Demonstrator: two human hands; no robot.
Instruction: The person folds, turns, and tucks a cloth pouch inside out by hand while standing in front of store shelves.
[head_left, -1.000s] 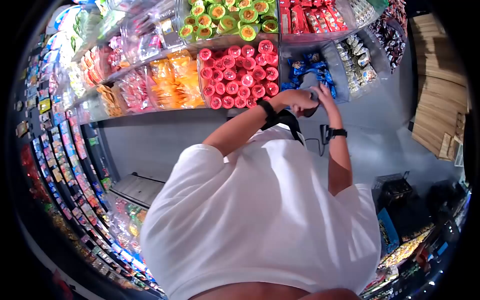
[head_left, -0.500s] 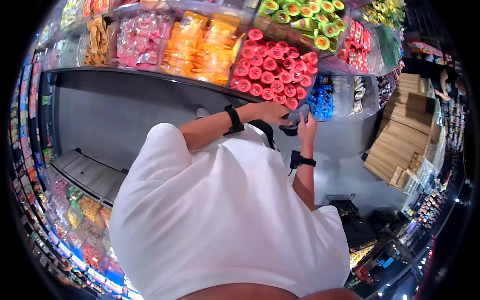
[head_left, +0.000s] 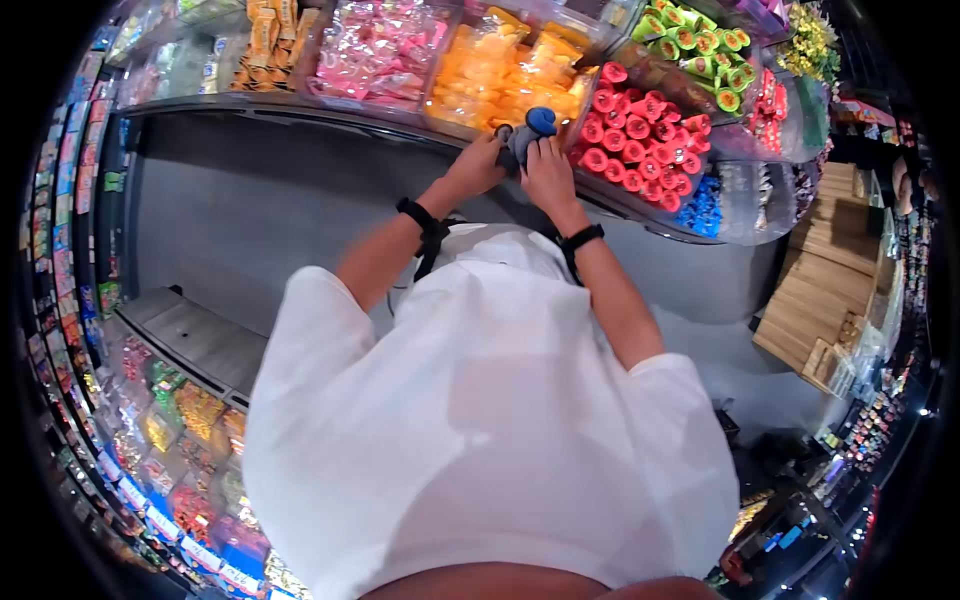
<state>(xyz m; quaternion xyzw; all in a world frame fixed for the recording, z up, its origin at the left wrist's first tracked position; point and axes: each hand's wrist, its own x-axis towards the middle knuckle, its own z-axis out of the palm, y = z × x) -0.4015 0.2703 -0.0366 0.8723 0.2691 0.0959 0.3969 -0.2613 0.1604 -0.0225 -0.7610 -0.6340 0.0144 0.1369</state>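
Observation:
Both hands meet on a dark grey, soft-looking bundle (head_left: pixel 519 146) with a round blue part (head_left: pixel 541 121) on top; its exact kind is unclear. My left hand (head_left: pixel 478 168) has its fingers curled on the left side of it, by a small dark knob. From the right, my right hand (head_left: pixel 549 176) grips it just below the blue part. The bundle is at the front edge of a bin of orange-yellow packets (head_left: pixel 505 75). Close by on the right stands a bin of red round-ended packs (head_left: pixel 640 140). Black bands circle both wrists.
Pink packets (head_left: pixel 375 50) and orange-brown packets (head_left: pixel 270 50) fill bins farther left. Green packs (head_left: pixel 700 45) sit behind the red ones, blue packets (head_left: pixel 703 207) to the right. A wooden stepped stand (head_left: pixel 815 285) is at right, a grey bench-like ledge (head_left: pixel 200 335) at left.
Both hands have moved left with the grey bundle, from in front of the red packs to the orange-yellow bin's edge. The blue part now shows. The view has shifted, so the bins appear farther right.

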